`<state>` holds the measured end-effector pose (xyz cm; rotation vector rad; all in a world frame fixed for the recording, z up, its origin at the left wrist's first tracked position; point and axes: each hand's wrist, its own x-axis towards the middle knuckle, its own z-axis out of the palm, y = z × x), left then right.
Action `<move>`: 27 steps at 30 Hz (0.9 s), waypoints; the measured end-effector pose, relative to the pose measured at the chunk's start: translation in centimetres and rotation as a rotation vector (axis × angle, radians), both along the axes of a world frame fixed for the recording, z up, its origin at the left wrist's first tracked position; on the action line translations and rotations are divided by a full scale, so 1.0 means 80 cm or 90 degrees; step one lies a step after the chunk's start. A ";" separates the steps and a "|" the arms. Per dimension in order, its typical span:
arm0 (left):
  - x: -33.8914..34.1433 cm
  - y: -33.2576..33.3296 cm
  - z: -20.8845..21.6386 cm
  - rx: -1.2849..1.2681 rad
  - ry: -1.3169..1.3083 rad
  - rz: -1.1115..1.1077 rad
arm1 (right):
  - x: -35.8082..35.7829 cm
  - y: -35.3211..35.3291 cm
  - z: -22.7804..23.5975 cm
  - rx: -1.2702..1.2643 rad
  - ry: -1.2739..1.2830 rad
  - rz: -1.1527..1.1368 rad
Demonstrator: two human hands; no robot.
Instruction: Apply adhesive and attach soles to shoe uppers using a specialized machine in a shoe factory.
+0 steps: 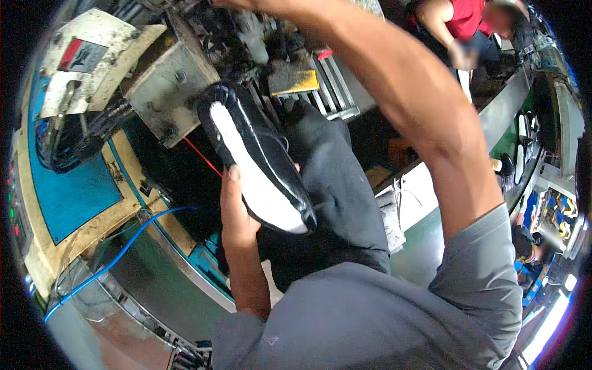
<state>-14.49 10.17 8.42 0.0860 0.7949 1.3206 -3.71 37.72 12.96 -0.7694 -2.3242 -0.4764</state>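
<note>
My left hand (235, 206) is closed round the middle of a black shoe (269, 154), its thumb laid along the edge of the white underside. The shoe has its bottom turned up, with a long white strip down the middle and glossy black upper wrapped round it. My right arm stretches across to the far edge of the view. Only a sliver of my right hand (243, 4) shows there, near the dark machine parts (250, 40), and its fingers are cut off by the frame.
At the left stands a cream and blue machine (74, 191) with a blue hose (132, 237). A grey metal box (174, 92) and a yellow block (295, 82) lie beyond the shoe. Far right, a person in red (465, 21) works by a metal rail; several shoes (524, 139) stand nearby.
</note>
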 end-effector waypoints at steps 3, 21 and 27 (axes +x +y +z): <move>0.006 0.031 0.008 0.018 0.069 0.014 | 0.001 0.004 -0.017 -0.075 0.028 0.033; 0.003 0.040 0.035 -0.123 0.182 0.196 | 0.077 -0.143 -0.007 -0.587 0.273 0.185; 0.036 -0.002 -0.006 -0.045 0.186 0.149 | 0.139 -0.306 -0.053 -1.094 0.471 0.199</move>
